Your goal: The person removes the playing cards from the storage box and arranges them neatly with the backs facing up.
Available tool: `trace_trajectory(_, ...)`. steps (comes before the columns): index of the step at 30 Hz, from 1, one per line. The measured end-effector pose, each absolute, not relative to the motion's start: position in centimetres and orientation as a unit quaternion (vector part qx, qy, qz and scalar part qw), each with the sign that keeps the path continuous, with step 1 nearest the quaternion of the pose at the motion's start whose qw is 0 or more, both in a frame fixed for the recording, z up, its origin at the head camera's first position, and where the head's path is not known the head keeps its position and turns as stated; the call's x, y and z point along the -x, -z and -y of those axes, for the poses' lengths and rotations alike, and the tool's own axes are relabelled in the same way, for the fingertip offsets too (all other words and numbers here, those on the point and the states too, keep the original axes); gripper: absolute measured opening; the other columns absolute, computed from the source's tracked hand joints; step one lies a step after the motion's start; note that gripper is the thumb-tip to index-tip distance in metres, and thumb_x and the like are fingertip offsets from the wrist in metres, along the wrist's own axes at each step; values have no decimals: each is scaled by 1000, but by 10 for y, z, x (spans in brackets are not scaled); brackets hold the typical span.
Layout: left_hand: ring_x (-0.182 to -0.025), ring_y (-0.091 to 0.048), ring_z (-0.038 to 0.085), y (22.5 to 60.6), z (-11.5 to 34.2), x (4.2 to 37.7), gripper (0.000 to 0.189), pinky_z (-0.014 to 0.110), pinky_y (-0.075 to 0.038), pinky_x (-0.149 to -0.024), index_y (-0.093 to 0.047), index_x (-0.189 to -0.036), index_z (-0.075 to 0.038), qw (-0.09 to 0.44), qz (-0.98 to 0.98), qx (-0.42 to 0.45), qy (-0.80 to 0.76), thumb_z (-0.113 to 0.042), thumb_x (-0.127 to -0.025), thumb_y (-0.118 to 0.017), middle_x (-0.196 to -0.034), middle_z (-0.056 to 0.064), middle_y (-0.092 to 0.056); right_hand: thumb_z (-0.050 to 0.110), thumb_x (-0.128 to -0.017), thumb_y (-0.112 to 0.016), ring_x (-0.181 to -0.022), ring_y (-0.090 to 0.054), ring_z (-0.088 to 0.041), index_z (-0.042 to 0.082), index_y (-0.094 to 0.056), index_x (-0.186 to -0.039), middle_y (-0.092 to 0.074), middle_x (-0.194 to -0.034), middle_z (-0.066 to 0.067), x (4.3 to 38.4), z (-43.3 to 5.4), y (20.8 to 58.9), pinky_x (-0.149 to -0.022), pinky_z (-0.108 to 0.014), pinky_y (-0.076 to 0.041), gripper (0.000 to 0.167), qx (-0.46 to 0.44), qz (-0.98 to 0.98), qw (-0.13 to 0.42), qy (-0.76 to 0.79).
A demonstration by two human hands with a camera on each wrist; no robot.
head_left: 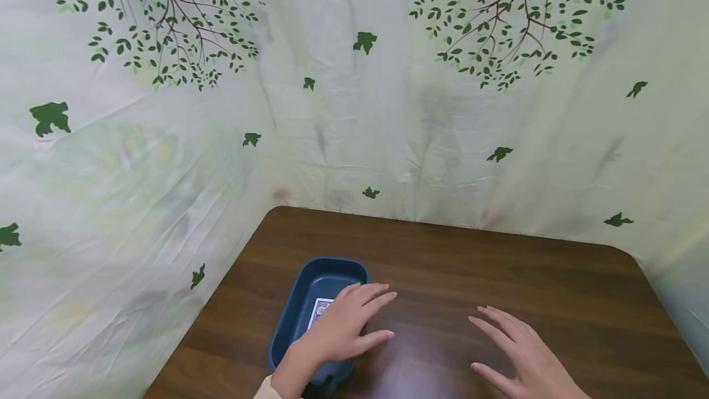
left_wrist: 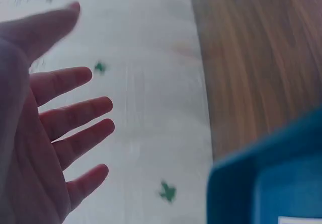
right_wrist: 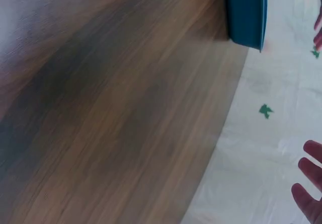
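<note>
The card (head_left: 319, 311) lies in the tray (head_left: 327, 279), to the left of the left grip (head_left: 349, 324) and beneath its level, its right part hidden behind that hand. The left grip is much the nearer of the two: it hangs above the tray's right side, fingers stretched and slightly spread, thumb apart, holding nothing. Its fingertips point past the tray's right rim, away from the card, and the left wrist view shows them clear of the tray.

The tray's long axis runs from the near side of the left grip to beyond it, while the fingers slant across that line toward the right. What shows of the card seems roughly in line with the tray.

The right grip (head_left: 520, 350) is also empty, fingers extended over the bench (head_left: 432, 263), with tray and card well off to its left, beyond the left grip.
</note>
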State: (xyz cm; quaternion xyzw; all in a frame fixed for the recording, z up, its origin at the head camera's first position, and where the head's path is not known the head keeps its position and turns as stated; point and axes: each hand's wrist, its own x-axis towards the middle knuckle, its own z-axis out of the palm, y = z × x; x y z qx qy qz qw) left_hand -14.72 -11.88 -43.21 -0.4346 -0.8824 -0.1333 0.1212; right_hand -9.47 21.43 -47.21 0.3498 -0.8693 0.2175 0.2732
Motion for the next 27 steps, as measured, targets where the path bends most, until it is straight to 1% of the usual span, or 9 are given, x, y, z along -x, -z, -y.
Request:
trace_trajectory(4,-121,-43,16,443,142,145,49,46,-34,-96,-49,-133,-16,151,897,364,200,-42,-91,-53,-131,1,-50,43,-78,-69,-113,-48,-23,15,-53,-130,-50,-129,-1,103,-199,473,-96,-25,-23,61,-351,862,281,-235)
trace_trajectory(8,-116,-48,15,458,165,140,43,49,-39,-92,-56,-127,-19,189,903,263,283,-31,-87,-64,-125,-4,-56,40,-78,-71,-114,-48,-22,16,-52,-130,-49,-128,0,109,-172,474,-90,-35,-31,60,-349,861,267,-255)
trace_trajectory(10,-113,-50,16,466,174,136,41,49,-41,-89,-58,-124,-19,211,898,213,321,-23,-84,-68,-122,-3,-58,38,-77,-72,-114,-48,-22,17,-52,-130,-49,-128,0,112,-157,475,-87,-39,-35,60,-353,855,266,-270)
trace_trajectory(12,-111,-52,17,474,181,132,41,45,-42,-90,-61,-122,-18,231,889,164,359,-16,-82,-69,-120,-2,-59,37,-77,-72,-114,-48,-22,18,-51,-130,-49,-128,1,116,-143,477,-83,-42,-39,60,-359,848,270,-283)
trace_trajectory(14,-110,-53,17,482,188,128,40,33,-42,-91,-62,-120,-17,249,879,120,388,-12,-82,-69,-118,-2,-60,37,-78,-71,-114,-48,-21,19,-51,-131,-49,-128,2,119,-128,480,-81,-43,-42,59,-364,840,273,-294)
trace_trajectory(17,-108,-55,16,492,197,124,36,16,-36,-92,-63,-119,-16,260,861,73,431,-11,-84,-68,-115,-3,-62,38,-79,-70,-114,-48,-19,20,-50,-131,-49,-128,3,124,-110,486,-81,-43,-43,58,-367,837,265,-306)
trace_trajectory(19,-106,-56,16,497,202,122,34,10,-32,-91,-63,-118,-13,270,848,53,453,-10,-84,-67,-113,-3,-63,40,-80,-68,-114,-48,-18,21,-51,-131,-49,-127,4,127,-99,490,-82,-44,-43,57,-367,839,253,-312)
trace_trajectory(23,-103,-57,10,505,209,118,31,9,-34,-88,-64,-116,-8,300,817,9,492,-4,-84,-65,-109,1,-65,43,-82,-66,-113,-48,-15,21,-52,-129,-51,-124,3,133,-83,499,-83,-44,-43,54,-363,846,231,-314)
trace_trajectory(27,-99,-56,2,514,215,118,32,9,-38,-83,-61,-117,-1,324,785,-37,527,-1,-85,-63,-108,12,-64,43,-81,-66,-109,-50,-15,19,-55,-124,-55,-119,0,139,-73,507,-82,-44,-44,50,-356,851,229,-311)
